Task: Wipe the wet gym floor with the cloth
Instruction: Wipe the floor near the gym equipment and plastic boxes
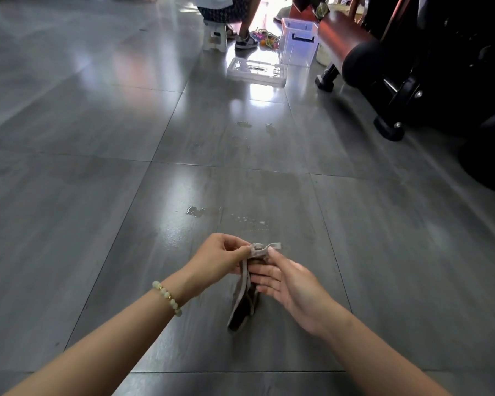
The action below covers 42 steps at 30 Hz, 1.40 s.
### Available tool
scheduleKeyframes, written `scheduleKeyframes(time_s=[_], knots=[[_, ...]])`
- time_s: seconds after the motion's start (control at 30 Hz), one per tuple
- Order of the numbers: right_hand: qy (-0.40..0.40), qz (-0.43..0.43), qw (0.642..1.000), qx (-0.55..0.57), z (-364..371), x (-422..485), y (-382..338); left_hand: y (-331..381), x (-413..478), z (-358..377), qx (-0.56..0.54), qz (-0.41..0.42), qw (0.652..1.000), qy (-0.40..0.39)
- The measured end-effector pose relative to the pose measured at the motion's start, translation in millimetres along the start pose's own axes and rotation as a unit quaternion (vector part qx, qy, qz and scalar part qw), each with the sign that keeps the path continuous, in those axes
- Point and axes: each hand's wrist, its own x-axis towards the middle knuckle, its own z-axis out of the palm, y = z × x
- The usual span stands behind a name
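Observation:
A small grey-brown cloth (245,298) hangs above the grey tiled gym floor (97,195), held up by both hands. My left hand (220,257), with a bead bracelet on the wrist, pinches the cloth's top edge. My right hand (287,284) grips the same top edge with thumb and forefinger, the other fingers spread against the cloth. Just beyond the hands lies a small water puddle (196,211) with scattered droplets (249,220). More water drops (245,124) sit farther ahead.
A black gym machine with a red padded bench (383,67) fills the right side. Ahead stand a clear plastic box (299,41), its lid (257,71) on the floor, a small white stool (215,38), and a seated person's legs (245,27).

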Motion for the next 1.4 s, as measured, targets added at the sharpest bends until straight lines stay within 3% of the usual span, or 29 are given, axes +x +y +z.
scheduleKeyframes(time_s=[0.1,0.3,0.5,0.6,0.77,0.93,1.07,1.17,1.27,1.4], knots=[[0.011,0.043,0.999,0.001,-5.4,-0.7,-2.3,-4.4,-3.6,2.2,-0.028,0.001,0.999,-0.043],[0.049,-0.011,0.997,-0.058,-5.4,-2.7,-6.9,-5.2,-7.7,1.3,-0.051,0.001,0.996,-0.076],[0.173,-0.111,0.978,0.039,-39.5,6.5,-45.2,18.5,5.5,-39.6,-0.136,0.049,0.989,0.039],[0.161,-0.14,0.973,0.087,-54.5,9.9,-71.5,39.2,16.2,-59.8,-0.148,0.082,0.982,0.082],[0.089,-0.252,0.961,0.073,-58.8,0.6,-104.2,66.8,20.0,-85.0,-0.13,0.18,0.968,0.118],[0.084,-0.19,0.977,-0.047,-82.5,-6.6,-52.8,18.1,-4.2,-89.4,-0.07,0.14,0.982,0.105],[0.048,-0.029,0.984,-0.171,-99.3,-14.5,30.2,-71.4,-30.7,-77.6,0.007,0.023,0.998,0.056],[0.038,0.049,0.96,-0.273,-115.8,-15.2,77.5,-124.7,-49.8,-61.7,0.026,-0.053,0.998,0.033],[0.054,0.041,0.953,-0.297,-125.3,-6.7,93.3,-149.5,-55.7,-51.8,0.032,-0.075,0.996,0.039],[0.12,-0.051,0.942,-0.309,-122.8,16.2,83.4,-150.9,-30.2,-53.8,0.029,-0.041,0.994,0.101]])
